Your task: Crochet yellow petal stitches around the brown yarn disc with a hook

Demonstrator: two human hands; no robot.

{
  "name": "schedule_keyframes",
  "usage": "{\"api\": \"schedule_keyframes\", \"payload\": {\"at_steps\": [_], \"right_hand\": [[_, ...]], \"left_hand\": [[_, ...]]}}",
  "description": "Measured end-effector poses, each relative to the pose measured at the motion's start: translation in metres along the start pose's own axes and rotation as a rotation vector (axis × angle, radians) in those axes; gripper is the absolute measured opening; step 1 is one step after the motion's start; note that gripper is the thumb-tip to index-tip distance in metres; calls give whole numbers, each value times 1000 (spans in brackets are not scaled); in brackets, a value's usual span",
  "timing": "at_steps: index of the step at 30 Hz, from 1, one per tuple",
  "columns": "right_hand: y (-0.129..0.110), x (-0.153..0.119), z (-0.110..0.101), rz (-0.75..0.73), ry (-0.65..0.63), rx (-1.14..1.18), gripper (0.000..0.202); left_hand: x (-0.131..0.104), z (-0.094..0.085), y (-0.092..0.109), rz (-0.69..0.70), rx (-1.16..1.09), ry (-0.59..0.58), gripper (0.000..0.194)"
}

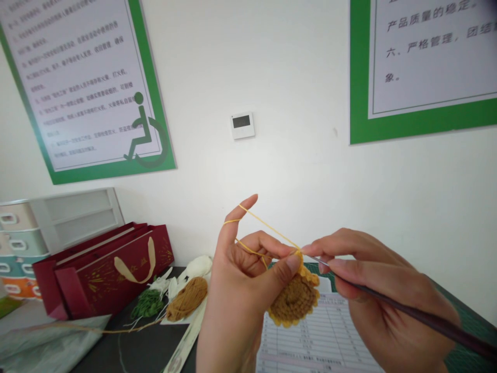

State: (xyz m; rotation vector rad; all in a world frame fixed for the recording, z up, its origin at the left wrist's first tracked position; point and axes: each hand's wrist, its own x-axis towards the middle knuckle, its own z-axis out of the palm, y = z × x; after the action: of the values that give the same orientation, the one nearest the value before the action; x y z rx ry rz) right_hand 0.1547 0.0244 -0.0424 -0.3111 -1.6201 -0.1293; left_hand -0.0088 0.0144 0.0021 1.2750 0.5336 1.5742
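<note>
My left hand (248, 274) pinches the upper edge of a round crochet piece (295, 299) between thumb and fingers. Its centre is brown, and a yellow scalloped edge runs around it. Yellow yarn (269, 228) loops over my raised left index finger and runs taut down to the top of the piece. In my right hand (373, 280) is a crochet hook (404, 309) with a dark handle and a metal shaft, held like a pen. The hook's tip meets the yellow edge near my left fingertips, where the fingers partly hide it.
Beneath my hands lie a printed sheet (310, 342) and a green mat (466, 316). To the left are brown yarn (188, 298), green yarn (147, 304), white yarn (199, 267), a dark red gift bag (104, 274) and a drawer unit (19, 228). Behind stands a white wall (272, 67).
</note>
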Motion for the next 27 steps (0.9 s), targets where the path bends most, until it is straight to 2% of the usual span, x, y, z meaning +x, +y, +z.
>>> {"api": "schedule_keyframes", "payload": {"at_steps": [2, 5, 10, 27], "right_hand": [[0, 0, 0, -16, 4, -19, 42], [0, -3, 6, 15, 101, 19, 41], [-3, -2, 18, 119, 268, 159, 19], [-4, 7, 25, 355, 306, 419, 5]], "left_hand": [[-1, 1, 0, -9, -3, -13, 94], [-1, 1, 0, -33, -15, -38, 95], [1, -3, 1, -82, -39, -72, 101], [3, -5, 4, -118, -32, -81, 101]]}}
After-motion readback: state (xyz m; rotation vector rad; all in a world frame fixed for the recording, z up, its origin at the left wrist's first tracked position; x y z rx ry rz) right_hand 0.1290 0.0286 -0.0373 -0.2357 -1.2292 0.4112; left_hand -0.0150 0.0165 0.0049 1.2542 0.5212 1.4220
